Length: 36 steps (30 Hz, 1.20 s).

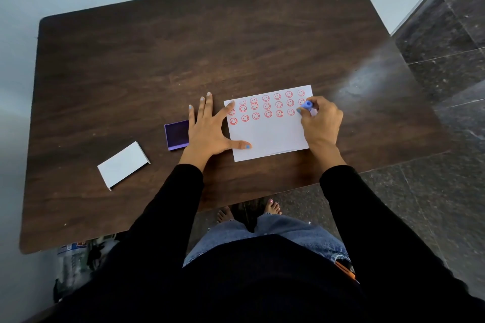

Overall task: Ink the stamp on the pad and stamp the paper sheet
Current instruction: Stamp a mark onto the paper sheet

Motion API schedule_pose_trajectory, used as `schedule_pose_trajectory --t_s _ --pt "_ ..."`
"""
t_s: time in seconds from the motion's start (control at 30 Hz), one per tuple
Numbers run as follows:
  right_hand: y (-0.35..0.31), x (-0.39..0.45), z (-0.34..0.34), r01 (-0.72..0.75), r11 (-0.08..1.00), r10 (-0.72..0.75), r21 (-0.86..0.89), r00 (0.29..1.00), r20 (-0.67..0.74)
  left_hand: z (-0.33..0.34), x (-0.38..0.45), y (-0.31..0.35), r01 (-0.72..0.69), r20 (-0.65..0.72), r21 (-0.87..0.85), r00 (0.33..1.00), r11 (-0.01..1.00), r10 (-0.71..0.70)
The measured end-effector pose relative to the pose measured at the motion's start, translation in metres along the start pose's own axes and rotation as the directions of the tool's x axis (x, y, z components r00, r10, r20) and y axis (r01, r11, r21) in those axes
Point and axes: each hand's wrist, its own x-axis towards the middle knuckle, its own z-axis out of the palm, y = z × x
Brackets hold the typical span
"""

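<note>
view: only one, head-worn, so nothing is shared with a second camera
facing: forward and steeply down onto the table [131, 65]
distance: pretty close, arm's reach, sheet [270, 136] seen near centre
coverage: whole tabletop is taken in, edges bent by the wide lens
bottom: wearer's torso, sleeves and feet are caught

A dark wood-grain worktop [131, 65] is standing on a dark speckled tiled floor [446, 65]. A white cardboard box lid [122, 164] is lying on its near left part. A plastic bottle [72, 259] is showing beneath the near-left edge.
</note>
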Motion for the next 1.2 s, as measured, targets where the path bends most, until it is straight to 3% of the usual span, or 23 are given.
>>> schedule_pose_trajectory --t_s 0.8,0.9,1.0,1.07,1.2 --pt "-0.014 0.0 0.001 -0.094 0.993 0.093 -0.069 0.995 -0.02 -0.005 -0.004 0.0 -0.017 0.017 0.032 1.0 0.999 0.017" --pt "-0.016 0.004 -0.009 -0.243 0.951 0.278 0.19 0.942 -0.186 -0.007 -0.006 0.001 -0.03 0.029 0.03 0.999 0.999 0.029" --pt "-0.019 0.013 -0.023 -0.343 0.708 0.589 0.617 0.769 -0.248 -0.014 -0.009 -0.004 -0.015 -0.023 -0.05 1.0 0.999 0.014" --pt "-0.018 0.018 -0.033 -0.316 0.591 0.668 0.742 0.708 -0.23 -0.021 -0.012 -0.011 0.011 -0.09 -0.076 0.996 0.997 -0.018" --pt "-0.014 0.025 -0.044 -0.289 0.447 0.714 0.847 0.686 -0.143 -0.031 -0.025 -0.026 0.058 -0.117 -0.119 0.991 0.991 -0.072"
